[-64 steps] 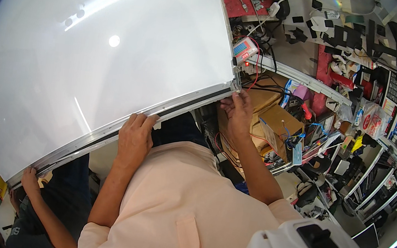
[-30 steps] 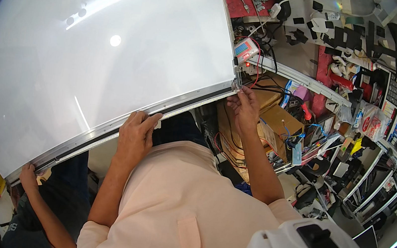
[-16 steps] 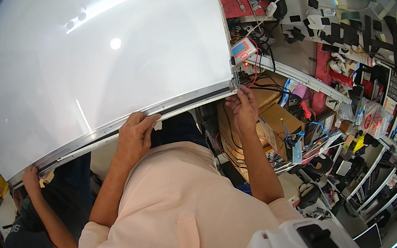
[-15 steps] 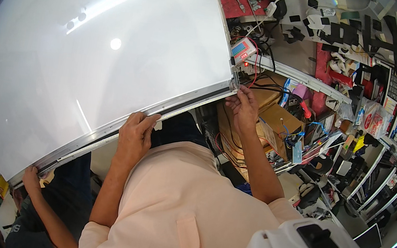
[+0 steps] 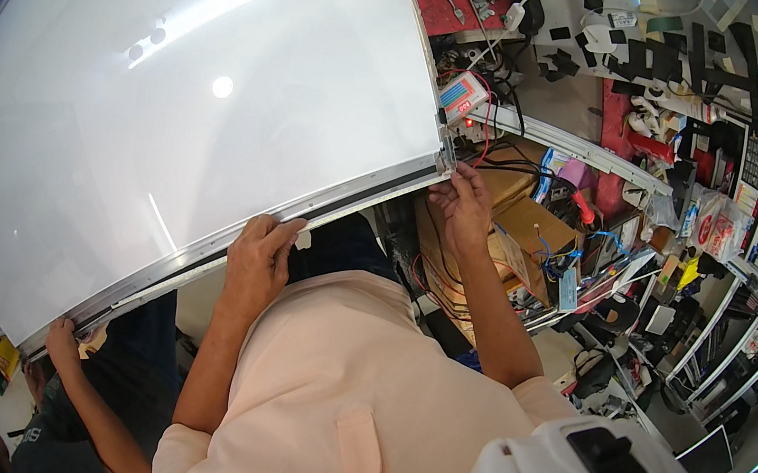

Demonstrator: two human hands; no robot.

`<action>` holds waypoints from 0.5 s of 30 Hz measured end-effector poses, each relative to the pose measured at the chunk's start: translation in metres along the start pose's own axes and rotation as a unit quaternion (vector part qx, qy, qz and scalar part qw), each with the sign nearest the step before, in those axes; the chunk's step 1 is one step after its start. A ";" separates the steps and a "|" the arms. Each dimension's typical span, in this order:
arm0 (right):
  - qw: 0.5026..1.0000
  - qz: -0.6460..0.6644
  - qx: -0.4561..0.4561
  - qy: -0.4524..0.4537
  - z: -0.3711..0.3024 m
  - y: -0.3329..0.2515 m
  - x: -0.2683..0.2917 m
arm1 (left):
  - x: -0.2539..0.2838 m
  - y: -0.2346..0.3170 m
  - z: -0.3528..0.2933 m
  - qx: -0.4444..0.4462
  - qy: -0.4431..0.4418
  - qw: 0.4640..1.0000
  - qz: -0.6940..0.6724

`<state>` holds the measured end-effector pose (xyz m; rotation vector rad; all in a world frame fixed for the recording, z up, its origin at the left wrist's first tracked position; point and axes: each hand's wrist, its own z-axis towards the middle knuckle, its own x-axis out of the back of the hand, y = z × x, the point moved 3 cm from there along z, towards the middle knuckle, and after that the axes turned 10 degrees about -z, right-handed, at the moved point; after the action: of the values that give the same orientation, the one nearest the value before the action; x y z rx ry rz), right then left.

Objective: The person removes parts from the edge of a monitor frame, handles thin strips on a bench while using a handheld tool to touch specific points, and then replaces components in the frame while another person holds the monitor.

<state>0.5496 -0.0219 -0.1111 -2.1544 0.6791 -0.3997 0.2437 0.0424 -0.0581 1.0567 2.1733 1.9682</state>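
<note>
A large glossy white panel (image 5: pixel 194 116) fills the upper left, with a long light reflected in it. Along its near edge runs a silver metal frame strip (image 5: pixel 355 197) with a dark gap in it. My left hand (image 5: pixel 259 257) is closed on that strip about midway, thumb along its outer side. At the panel's right corner, my right hand (image 5: pixel 463 200) pinches the end of the strip beside a small clear corner piece (image 5: pixel 447 161); the fingertips are partly hidden. A co-worker's hand (image 5: pixel 61 343) holds the strip's far left end.
A red and white box-shaped device (image 5: pixel 462 97) with wires lies by the panel's corner. Cardboard boxes (image 5: pixel 533 228) and a red-handled tool (image 5: pixel 583 209) are right of my right hand. A metal rail (image 5: pixel 582 150) crosses behind. Cluttered shelves (image 5: pixel 730 331) stand farther right.
Both my hands keep their places on the strip. The co-worker's hand and the panel show hardly any shift.
</note>
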 end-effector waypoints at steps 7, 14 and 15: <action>1.000 -0.003 0.000 0.002 0.000 -0.001 -0.001 | 0.000 0.001 0.000 0.002 0.001 1.000 -0.005; 1.000 -0.003 0.000 0.001 0.001 0.000 0.000 | 0.000 0.002 0.000 -0.001 0.000 1.000 -0.002; 1.000 -0.003 0.000 0.001 0.001 0.000 0.000 | 0.000 0.002 0.000 -0.002 0.001 1.000 -0.003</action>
<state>0.5503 -0.0213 -0.1119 -2.1570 0.6732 -0.4042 0.2446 0.0421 -0.0560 1.0477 2.1702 1.9712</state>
